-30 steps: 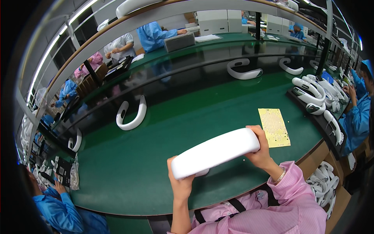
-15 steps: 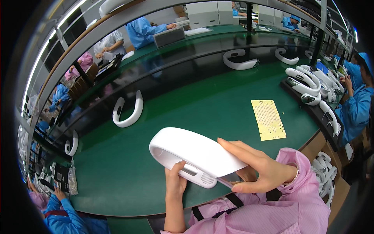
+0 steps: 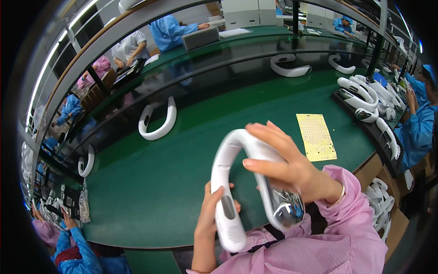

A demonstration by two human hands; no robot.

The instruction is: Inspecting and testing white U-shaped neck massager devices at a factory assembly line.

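Note:
I hold a white U-shaped neck fan (image 3: 222, 166) over the near part of the green table, its curve away from me and its two ends toward me. My left hand (image 3: 209, 211) is wrapped round the left arm, beside a grey oval panel and a patch of small holes. My right hand (image 3: 294, 171) grips the right arm from above, thumb and fingers on its upper part. That arm's shiny, mirror-like end (image 3: 287, 209) shows below my right hand and is a little blurred.
More neck fans lie farther off, one (image 3: 158, 130) at left-centre and one (image 3: 292, 71) at the back. A yellow dotted sheet (image 3: 316, 137) lies right on the green table (image 3: 137, 196). A dark tray (image 3: 388, 157) carries several fans; a cardboard box (image 3: 397, 228) stands below. Co-workers sit around.
The neck fan has turned from lying sideways to its curve pointing away from me, and moved right. My right hand has shifted from its end to higher up the right arm.

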